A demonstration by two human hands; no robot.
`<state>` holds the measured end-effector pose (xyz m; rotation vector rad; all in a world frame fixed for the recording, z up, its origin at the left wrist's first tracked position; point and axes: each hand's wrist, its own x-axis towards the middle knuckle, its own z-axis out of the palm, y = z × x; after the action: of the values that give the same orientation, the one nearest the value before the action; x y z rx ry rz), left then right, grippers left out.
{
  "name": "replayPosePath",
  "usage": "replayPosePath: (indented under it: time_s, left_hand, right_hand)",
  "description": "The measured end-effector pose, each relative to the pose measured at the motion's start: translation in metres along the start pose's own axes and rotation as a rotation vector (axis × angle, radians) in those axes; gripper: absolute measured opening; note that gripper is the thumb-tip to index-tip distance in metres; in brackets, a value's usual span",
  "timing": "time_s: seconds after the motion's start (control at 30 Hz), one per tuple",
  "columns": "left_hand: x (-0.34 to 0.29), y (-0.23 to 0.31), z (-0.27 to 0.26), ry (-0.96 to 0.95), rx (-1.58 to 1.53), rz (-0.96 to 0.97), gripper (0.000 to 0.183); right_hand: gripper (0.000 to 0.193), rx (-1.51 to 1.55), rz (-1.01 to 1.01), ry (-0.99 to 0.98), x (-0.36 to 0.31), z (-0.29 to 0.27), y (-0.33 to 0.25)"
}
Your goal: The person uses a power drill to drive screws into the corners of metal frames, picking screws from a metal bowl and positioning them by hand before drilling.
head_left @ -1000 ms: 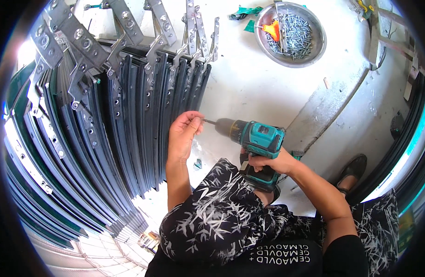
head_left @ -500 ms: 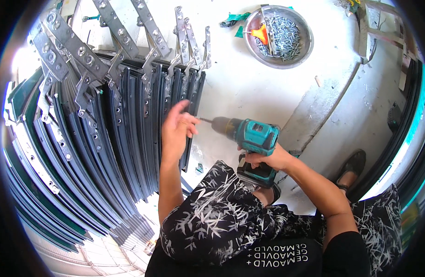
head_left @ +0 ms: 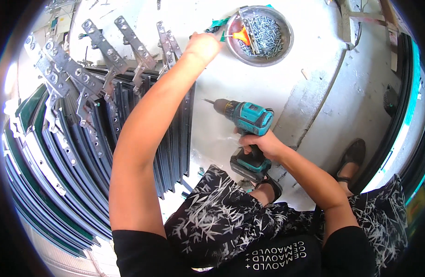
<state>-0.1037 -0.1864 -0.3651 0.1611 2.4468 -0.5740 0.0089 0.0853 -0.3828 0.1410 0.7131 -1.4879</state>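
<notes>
From my seat at the feed, I have the right hand (head_left: 262, 142) closed round the grip of the drill (head_left: 254, 117), held above the pale floor (head_left: 249, 83) near the middle of my view. The bit (head_left: 209, 101) points left and a little away from me, its tip apart from the frames (head_left: 182, 124); the battery (head_left: 247, 166) hangs at the near end of the grip, over a sandalled foot (head_left: 269, 189). My left hand (head_left: 204, 47) is stretched out far ahead, back of the hand up, just left of the metal bowl (head_left: 287, 39). Its fingers are mostly hidden from me, so I cannot tell whether they grip anything. A green scrap (head_left: 219, 23) shows right next to that hand, though I cannot tell if the two touch. The bowl holds a heap of silvery screws (head_left: 268, 34), with a metal bar (head_left: 250, 34) lying across its left part and an orange handle (head_left: 241, 35) beside the bar. My left forearm passes over the frames, which stand packed side by side along my left; jointed metal arms (head_left: 78, 71) stick out from their far ends. On my right, the other foot (head_left: 353, 154) rests near a long dark strip (head_left: 397, 120).
</notes>
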Motion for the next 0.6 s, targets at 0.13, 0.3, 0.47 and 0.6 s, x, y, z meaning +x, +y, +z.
replayPosePath:
  time_s: [0.13, 0.3, 0.47, 0.6]
  left_hand:
    - [0.004, 0.0, -0.006, -0.081, 0.135, -0.019, 0.012]
    - [-0.018, -0.004, -0.021, -0.152, 0.197, -0.076, 0.01]
    - [-0.031, -0.002, -0.03, -0.227, 0.121, -0.094, 0.011]
    - [-0.033, -0.005, -0.026, -0.079, 0.166, -0.053, 0.01]
  right_hand:
    - [0.031, 0.015, -0.017, 0.052, 0.006, -0.003, 0.004]
    - [0.031, 0.03, -0.033, 0.054, 0.018, -0.001, 0.007]
    - [0.032, 0.063, -0.02, 0.049, 0.032, 0.006, 0.002]
    - [0.033, 0.086, -0.025, 0.067, 0.051, -0.001, 0.001]
